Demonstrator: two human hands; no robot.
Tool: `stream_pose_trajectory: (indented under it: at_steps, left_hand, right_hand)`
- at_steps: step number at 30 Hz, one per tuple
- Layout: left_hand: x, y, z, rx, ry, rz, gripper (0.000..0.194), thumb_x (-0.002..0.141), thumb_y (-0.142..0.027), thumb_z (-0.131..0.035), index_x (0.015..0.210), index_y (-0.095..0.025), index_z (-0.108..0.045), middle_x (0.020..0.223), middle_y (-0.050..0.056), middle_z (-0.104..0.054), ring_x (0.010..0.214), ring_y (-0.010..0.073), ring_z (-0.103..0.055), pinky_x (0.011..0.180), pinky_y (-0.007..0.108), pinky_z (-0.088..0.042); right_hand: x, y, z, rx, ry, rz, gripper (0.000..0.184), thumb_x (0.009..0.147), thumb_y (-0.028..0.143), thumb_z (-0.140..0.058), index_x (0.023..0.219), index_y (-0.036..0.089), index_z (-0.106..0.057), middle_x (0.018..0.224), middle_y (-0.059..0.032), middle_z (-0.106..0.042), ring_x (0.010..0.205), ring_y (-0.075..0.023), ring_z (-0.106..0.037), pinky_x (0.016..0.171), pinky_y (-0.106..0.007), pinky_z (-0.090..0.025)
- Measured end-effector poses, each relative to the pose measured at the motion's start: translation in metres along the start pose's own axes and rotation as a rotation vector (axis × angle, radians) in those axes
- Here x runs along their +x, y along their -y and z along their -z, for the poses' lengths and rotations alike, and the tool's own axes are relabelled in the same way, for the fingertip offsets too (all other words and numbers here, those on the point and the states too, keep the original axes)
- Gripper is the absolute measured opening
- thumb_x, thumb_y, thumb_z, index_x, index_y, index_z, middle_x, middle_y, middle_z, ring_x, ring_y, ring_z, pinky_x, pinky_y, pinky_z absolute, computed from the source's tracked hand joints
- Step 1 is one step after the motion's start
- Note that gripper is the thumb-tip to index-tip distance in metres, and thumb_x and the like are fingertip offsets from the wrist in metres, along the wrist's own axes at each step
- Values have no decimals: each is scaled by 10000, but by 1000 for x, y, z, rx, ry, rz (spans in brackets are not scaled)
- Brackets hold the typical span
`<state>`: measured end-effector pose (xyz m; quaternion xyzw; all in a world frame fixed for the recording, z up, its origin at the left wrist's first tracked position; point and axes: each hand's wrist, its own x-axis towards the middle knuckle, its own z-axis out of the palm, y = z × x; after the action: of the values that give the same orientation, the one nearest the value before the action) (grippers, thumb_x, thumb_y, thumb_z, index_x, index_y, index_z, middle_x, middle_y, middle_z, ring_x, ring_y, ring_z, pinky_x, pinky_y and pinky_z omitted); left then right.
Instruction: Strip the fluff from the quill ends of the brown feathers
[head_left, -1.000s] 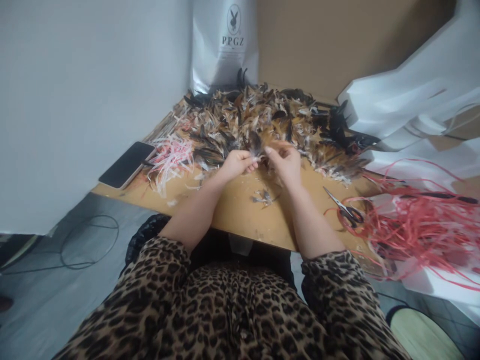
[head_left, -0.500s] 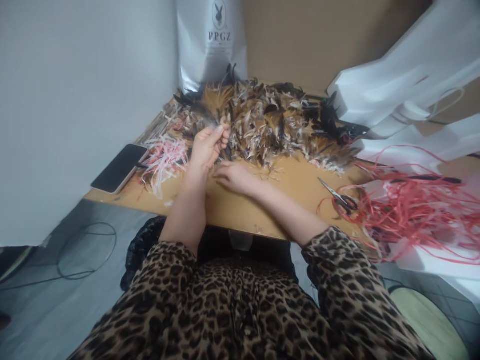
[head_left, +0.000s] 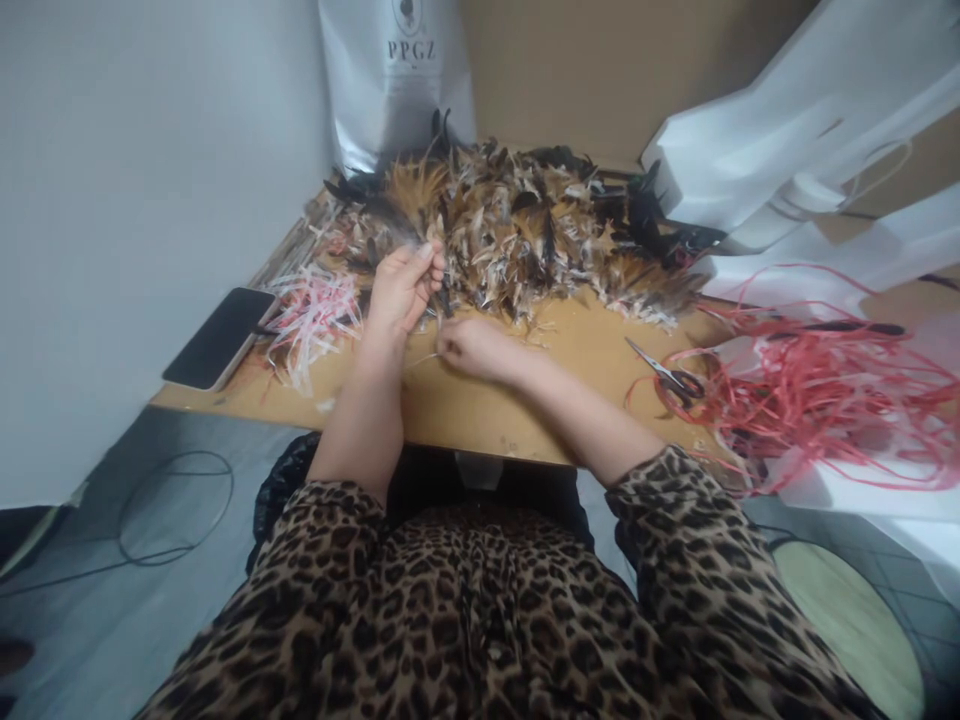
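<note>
My left hand (head_left: 405, 287) is closed in a pinch at the front left of the feather pile. Blurred feathers (head_left: 397, 222), greyish and dark, rise from its fingertips; how many it holds is hard to tell against the pile. Just below and to the right, my right hand (head_left: 476, 348) is low over the table with curled fingers pressed together. A thin pale strand shows beside those fingertips, but what they grip is hidden. Behind both hands spreads the pile of brown, black and whitish feathers (head_left: 517, 240). Pink and white strips (head_left: 315, 315) lie left of my left hand.
A phone (head_left: 219, 338) lies at the left edge of the wooden table (head_left: 457, 415). Scissors (head_left: 667, 372) rest on the right, beside a tangle of red strips (head_left: 817, 400). A silver bag (head_left: 401, 100) stands behind the feathers, and white packaging (head_left: 727, 150) leans at right.
Both hands have moved left from the middle front of the pile. My left hand rose with feathers in its pinch; my right hand dropped below it and its fingers curled. The view shifted slightly.
</note>
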<state>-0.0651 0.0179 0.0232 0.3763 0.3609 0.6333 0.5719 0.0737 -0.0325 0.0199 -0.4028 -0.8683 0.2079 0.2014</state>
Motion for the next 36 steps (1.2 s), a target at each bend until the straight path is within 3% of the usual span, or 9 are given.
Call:
stream_pose_trajectory:
  at_steps: [2,5,9,13,22,29,36]
  left_hand:
    - [-1,1,-2,-3,20,27,94,817,-240,-649,813,-146,-653,654,-26,-637,505,14,-575,504,100,-451]
    - [-3,3,-5,2,52,86,76,816,-207,-648,799,-133,-649,717,3,-679,503,12,-567,483,95,-440]
    - [-4,11,-7,23,135,224,58,803,-168,-648,793,-111,-652,818,54,-716,451,-10,-510,432,82,-403]
    - [-6,21,-8,39,259,385,60,769,-142,-671,784,-84,-671,864,99,-723,450,-15,-508,444,82,-423]
    - [-11,28,-12,29,404,506,92,802,-133,-635,794,-57,-686,872,138,-727,539,36,-610,514,109,-488]
    - [-13,30,-15,27,403,584,84,803,-125,-642,820,-51,-678,798,122,-717,591,72,-653,542,129,-512]
    - [-11,33,-16,67,323,554,88,793,-133,-659,806,-48,-678,704,74,-685,587,61,-642,563,123,-506]
  right_hand:
    - [-8,-13,23,77,12,-4,97,712,89,-585,702,160,-650,709,-19,-679,641,-108,-580,656,-238,-440]
    - [-20,-36,48,420,-11,-219,21,716,179,-609,715,158,-605,526,21,-589,480,-101,-527,512,-231,-402]
    - [-32,-61,54,647,-143,-319,95,675,194,-656,703,156,-574,506,32,-554,435,-74,-451,450,-207,-331]
    - [-36,-72,49,647,-290,-296,136,685,256,-671,691,151,-584,527,36,-530,456,-65,-415,459,-207,-313]
    - [-37,-78,50,607,-377,-316,173,701,313,-681,701,144,-643,548,22,-555,493,-79,-437,504,-222,-333]
    - [-36,-76,55,579,-479,-288,165,696,305,-677,690,142,-651,598,10,-586,550,-88,-468,559,-233,-372]
    - [-41,-79,58,458,-401,-333,166,699,287,-662,739,127,-680,572,13,-558,536,-90,-436,544,-243,-328]
